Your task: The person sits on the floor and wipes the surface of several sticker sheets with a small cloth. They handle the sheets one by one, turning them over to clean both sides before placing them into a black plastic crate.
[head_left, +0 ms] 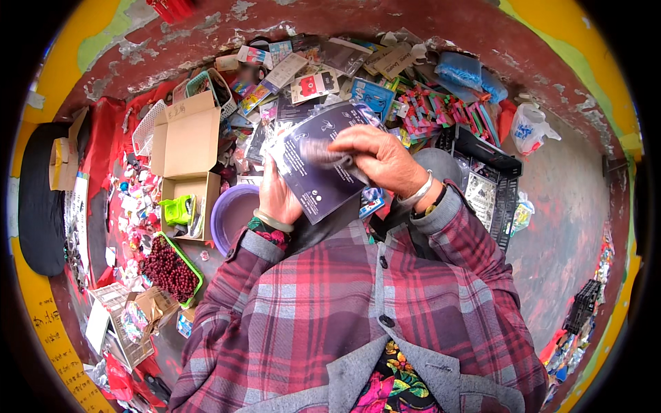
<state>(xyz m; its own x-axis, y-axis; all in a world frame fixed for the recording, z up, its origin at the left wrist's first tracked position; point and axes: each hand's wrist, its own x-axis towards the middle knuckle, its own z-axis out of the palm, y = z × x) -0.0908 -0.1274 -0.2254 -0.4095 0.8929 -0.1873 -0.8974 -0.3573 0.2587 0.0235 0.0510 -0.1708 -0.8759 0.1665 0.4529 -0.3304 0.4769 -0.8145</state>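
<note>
In front of my chest, my left hand (279, 193) grips the left edge of a flat dark package (313, 182) in clear plastic, with pale print and line drawings on it. Above its face my right hand (385, 160) is closed, the fingers pinched round a small greyish, cloth-like wad (319, 151). That wad is smeared by motion, and whether it touches the package I cannot tell.
Ahead lies a heap of packaged goods (317, 86). On the left are an open cardboard box (186, 141), a purple basin (224, 220) and a green tray (196, 261) of dark red beads. A black crate (506, 193) stands right.
</note>
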